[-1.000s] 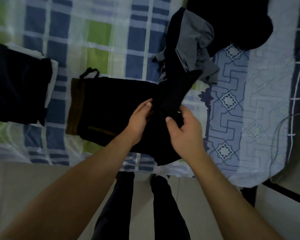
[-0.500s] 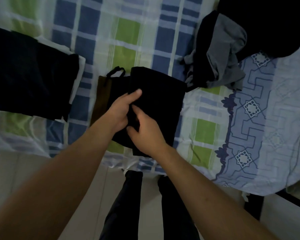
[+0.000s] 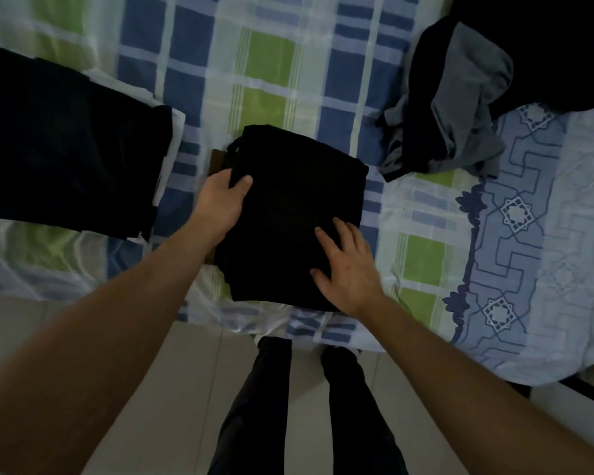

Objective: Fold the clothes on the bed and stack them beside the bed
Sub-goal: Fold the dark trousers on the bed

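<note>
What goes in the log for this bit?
left hand: grips folded black garment edge | right hand: flat on it | unfolded pile: waiting

Change over the last second. The black garment (image 3: 295, 217), earlier stretched out with one end lifted between both hands, now lies folded into a compact rectangle near the bed's edge, covering most of its brown band (image 3: 216, 162). The left hand (image 3: 222, 200) has shifted to the folded garment's left edge, thumb on top, apparently gripping it, though the dim light obscures the fingers. The right hand (image 3: 347, 265) has released its pinch and rests flat on the near right corner.
</note>
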